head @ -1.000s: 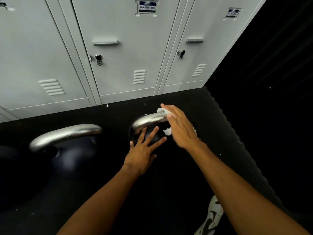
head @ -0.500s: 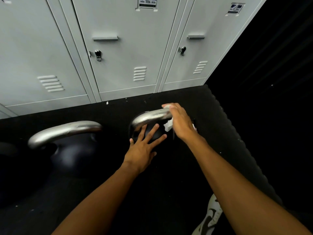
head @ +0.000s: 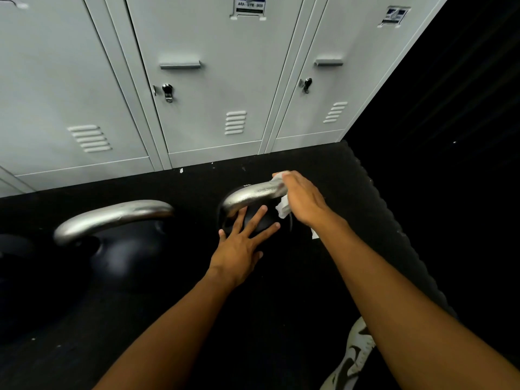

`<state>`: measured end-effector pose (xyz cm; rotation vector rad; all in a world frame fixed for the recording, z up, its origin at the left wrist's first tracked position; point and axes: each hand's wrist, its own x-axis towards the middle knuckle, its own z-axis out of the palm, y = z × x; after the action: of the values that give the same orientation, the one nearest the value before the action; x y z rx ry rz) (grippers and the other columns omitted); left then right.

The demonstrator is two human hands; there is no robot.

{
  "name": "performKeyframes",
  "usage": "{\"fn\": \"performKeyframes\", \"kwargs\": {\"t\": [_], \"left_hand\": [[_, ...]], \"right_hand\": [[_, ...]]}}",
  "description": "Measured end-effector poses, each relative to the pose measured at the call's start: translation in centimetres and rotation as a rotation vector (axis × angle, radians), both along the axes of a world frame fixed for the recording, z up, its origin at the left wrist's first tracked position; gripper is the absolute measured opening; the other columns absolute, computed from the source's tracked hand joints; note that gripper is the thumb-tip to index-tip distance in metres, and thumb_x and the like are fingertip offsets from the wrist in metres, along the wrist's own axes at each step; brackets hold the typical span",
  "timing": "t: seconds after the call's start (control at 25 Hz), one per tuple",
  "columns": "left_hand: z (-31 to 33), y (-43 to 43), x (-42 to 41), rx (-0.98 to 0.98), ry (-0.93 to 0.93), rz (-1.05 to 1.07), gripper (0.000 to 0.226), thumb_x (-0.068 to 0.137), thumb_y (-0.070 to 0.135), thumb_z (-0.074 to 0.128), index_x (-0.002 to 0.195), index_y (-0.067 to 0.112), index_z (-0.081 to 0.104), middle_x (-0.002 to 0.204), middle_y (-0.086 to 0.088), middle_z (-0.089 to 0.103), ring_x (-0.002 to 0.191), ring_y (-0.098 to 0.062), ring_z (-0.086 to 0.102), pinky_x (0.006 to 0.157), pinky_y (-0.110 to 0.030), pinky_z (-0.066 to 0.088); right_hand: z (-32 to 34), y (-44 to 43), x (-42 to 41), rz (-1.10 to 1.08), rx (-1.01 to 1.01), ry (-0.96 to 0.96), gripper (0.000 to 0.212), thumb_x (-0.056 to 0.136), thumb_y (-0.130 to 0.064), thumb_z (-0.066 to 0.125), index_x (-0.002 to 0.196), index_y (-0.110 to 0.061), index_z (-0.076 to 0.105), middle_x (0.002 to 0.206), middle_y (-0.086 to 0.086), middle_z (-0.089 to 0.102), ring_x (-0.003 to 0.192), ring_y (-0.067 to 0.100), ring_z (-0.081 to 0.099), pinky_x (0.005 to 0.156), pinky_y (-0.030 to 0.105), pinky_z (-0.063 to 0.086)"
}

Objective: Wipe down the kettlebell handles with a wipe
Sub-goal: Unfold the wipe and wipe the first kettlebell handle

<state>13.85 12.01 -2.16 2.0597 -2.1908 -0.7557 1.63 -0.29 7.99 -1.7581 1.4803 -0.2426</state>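
The right hand (head: 302, 201) gripped the wipe (head: 283, 208) round the small handle (head: 250, 194); the left hand (head: 239, 249) lay spread flat beside it. Leftward, the big handle (head: 112, 218) probably awaited wiping.

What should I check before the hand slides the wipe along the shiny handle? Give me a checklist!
1. The wipe is held round the small kettlebell handle by the right hand: ok.
2. The left hand lies flat on the black kettlebell body, steadying it: ok.
3. The rest of that handle is bare, so the wipe can slide left: ok.
4. The wipe is wet enough: cannot tell.
5. The big kettlebell handle is already wiped: cannot tell.
6. The shoe is away from both kettlebells: ok.
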Motion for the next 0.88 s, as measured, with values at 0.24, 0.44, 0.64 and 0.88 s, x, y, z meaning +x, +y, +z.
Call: {"fn": "performKeyframes", "kwargs": {"t": [0.24,0.44,0.64,0.88], "left_hand": [[-0.3,0.1,-0.1,-0.012,-0.002,0.014,0.076,0.099,0.035,0.055,0.151,0.054,0.003,0.152,0.022,-0.042,0.142,-0.026,-0.039,0.110,-0.074,0.022],[-0.1,0.1,-0.6,0.000,-0.007,0.036,0.083,0.099,0.033,0.055,0.148,0.060,-0.007,0.150,0.023,-0.043,0.141,-0.026,-0.040,0.109,-0.074,0.018],[-0.2,0.1,-0.4,0.002,0.007,0.032,0.082,0.099,0.033,0.054,0.147,0.060,-0.007,0.151,0.023,-0.043,0.140,-0.027,-0.041,0.110,-0.075,0.017],[-0.3,0.2,-0.5,-0.018,0.012,0.038,0.072,0.099,0.033,0.054,0.151,0.054,0.008,0.152,0.023,-0.041,0.141,-0.025,-0.040,0.110,-0.075,0.019]], "right_hand": [[-2.8,4.4,-3.4,0.299,-0.272,-0.153,0.049,0.109,-0.035,0.017,0.157,-0.039,0.009,0.159,-0.032,-0.004,0.149,-0.004,-0.011,0.120,0.023,-0.003],[-2.5,1.3,-2.4,-0.026,-0.014,-0.136,0.048,0.105,-0.043,0.019,0.152,-0.041,0.029,0.159,-0.008,0.030,0.142,0.015,0.035,0.105,0.032,0.038],[-1.7,3.4,-0.1,0.120,-0.221,0.050,0.053,0.107,-0.037,0.021,0.159,-0.027,0.016,0.165,-0.008,0.011,0.153,0.011,0.001,0.123,0.033,0.009],[-3.7,4.0,-3.9,0.089,-0.208,-0.161,0.053,0.107,-0.036,0.021,0.158,-0.037,0.010,0.165,-0.016,0.005,0.152,0.005,0.005,0.124,0.038,0.010]]}}
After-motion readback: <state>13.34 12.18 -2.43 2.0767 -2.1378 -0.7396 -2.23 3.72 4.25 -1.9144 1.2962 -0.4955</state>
